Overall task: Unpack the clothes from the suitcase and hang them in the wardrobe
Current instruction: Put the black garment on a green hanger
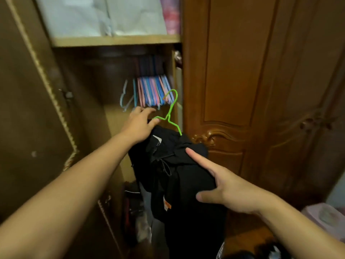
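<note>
A black garment hangs on a green wire hanger in front of the open wardrobe. My left hand holds the hanger's left shoulder, thumb on the wire, fingers curled over it. My right hand supports the garment from the right, with the index finger straight on the cloth, the thumb out and the other fingers hidden behind the cloth. The hanger's hook points up toward the dark space under the shelf. The suitcase is not in view.
Several pink and blue empty hangers hang bunched in the wardrobe's right part. A shelf above holds folded pale fabrics. The left door stands open; a closed carved door is on the right. Clutter lies at the wardrobe's bottom.
</note>
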### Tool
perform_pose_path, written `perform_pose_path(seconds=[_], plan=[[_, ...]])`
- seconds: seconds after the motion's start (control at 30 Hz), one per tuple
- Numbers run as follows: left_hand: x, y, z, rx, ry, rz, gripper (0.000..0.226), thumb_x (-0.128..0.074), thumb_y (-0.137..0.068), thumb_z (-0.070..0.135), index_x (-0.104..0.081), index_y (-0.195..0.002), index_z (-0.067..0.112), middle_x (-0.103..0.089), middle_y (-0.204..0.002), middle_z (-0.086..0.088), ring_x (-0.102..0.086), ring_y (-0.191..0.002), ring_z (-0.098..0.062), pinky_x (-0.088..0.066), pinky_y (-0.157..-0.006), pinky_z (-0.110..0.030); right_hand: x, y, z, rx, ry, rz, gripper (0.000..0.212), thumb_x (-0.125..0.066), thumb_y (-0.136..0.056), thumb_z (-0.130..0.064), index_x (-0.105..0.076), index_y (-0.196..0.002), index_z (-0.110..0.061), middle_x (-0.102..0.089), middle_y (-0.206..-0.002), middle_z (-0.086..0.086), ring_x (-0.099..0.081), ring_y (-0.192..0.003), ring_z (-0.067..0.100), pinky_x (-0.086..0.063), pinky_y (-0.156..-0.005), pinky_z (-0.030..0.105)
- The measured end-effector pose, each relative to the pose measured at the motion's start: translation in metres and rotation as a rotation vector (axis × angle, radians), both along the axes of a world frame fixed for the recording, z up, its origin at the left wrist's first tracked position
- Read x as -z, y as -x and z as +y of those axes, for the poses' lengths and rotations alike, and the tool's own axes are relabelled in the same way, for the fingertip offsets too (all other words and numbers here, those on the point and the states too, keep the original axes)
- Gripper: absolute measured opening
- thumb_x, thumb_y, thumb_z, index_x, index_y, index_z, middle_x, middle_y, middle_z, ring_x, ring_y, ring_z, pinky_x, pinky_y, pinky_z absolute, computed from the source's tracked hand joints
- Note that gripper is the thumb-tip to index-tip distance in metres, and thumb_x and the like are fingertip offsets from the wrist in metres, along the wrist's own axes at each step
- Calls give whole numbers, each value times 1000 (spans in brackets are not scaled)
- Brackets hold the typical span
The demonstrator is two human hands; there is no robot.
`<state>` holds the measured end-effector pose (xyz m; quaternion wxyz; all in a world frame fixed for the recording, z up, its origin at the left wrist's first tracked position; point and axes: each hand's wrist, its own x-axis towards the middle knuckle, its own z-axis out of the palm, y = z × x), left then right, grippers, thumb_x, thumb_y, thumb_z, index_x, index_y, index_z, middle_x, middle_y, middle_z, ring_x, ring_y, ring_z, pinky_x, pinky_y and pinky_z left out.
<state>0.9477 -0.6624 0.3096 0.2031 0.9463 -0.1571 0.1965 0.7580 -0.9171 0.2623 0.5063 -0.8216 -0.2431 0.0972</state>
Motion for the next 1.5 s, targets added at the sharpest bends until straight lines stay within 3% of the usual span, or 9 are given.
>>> perform_pose_path(seconds=[0.1,0.2,0.3,0.37,0.53,0.7,0.9,1.1,1.5], plan=[[-13,25,33,-145,-58,-47,52,-55,-99,45,-45,-148,28,-43,-142,-11,-38,-135,-35,-34,-114,-43,-6,-21,11,-13,17,-23,101,-66,-88,4,-20,-147,-63,-43,-138,-44,-47,-136,23,-36,-112,54],[-14,53,87,-398,-310,-147,53,-57,-96,39,-46,-146,24,-40,-149,-16,-30,-142,-37,-28,-118,-47,-17,-48,32,3,2,-44,101,-63,-86,7,-23,-146,-64,-56,-132,-34,-44,-132,42,-34,-106,63],[-38,76,139,-615,-574,-257,54,-58,-92,37,-49,-143,21,-36,-155,-22,-20,-149,-44,-12,-123,-54,-43,-83,65,3,94,-93,104,-59,-81,6,-20,-148,-61,-70,-121,-3,-66,-108,38,-57,-87,52],[-62,85,164,-722,-696,-312,54,-51,-95,35,-47,-146,19,-32,-158,-24,-13,-151,-46,-4,-123,-55,-62,-110,96,-11,205,-127,104,-55,-81,7,-12,-152,-56,-70,-117,7,-70,-89,28,-55,-69,37],[-78,81,182,-789,-876,-292,58,-37,-99,35,-36,-153,14,-22,-162,-26,-5,-153,-45,2,-123,-59,-57,-154,194,25,286,-143,102,-53,-82,6,-8,-154,-52,-66,-126,6,-68,-105,27,-56,-90,41],[-80,44,186,-822,-894,-345,55,-32,-100,35,-39,-150,13,-16,-164,-26,-3,-152,-47,3,-122,-60,-48,-187,277,91,316,-179,91,-48,-87,5,-9,-160,-34,-32,-160,1,-35,-144,27,-36,-113,32],[-91,6,190,-851,-878,-402,54,-25,-102,35,-40,-149,14,-9,-164,-30,-1,-151,-50,3,-121,-61,-70,-270,283,347,375,-248,87,-58,-88,-6,-12,-160,-24,-41,-151,11,-42,-137,35,-40,-110,42],[-98,-26,195,-865,-857,-464,57,-36,-100,41,-35,-151,16,-3,-165,-28,0,-150,-52,1,-123,-60,-76,-325,225,678,361,-238,78,-57,-91,-12,-20,-159,-23,-44,-144,12,-49,-131,36,-44,-103,42],[-101,-47,193,-835,-790,-548,52,-51,-93,33,-47,-139,10,-38,-148,-26,-17,-143,-59,-6,-121,-62,-48,-316,294,416,237,-270,83,-53,-93,-1,-10,-160,-25,-38,-147,5,-49,-128,30,-46,-97,38]])
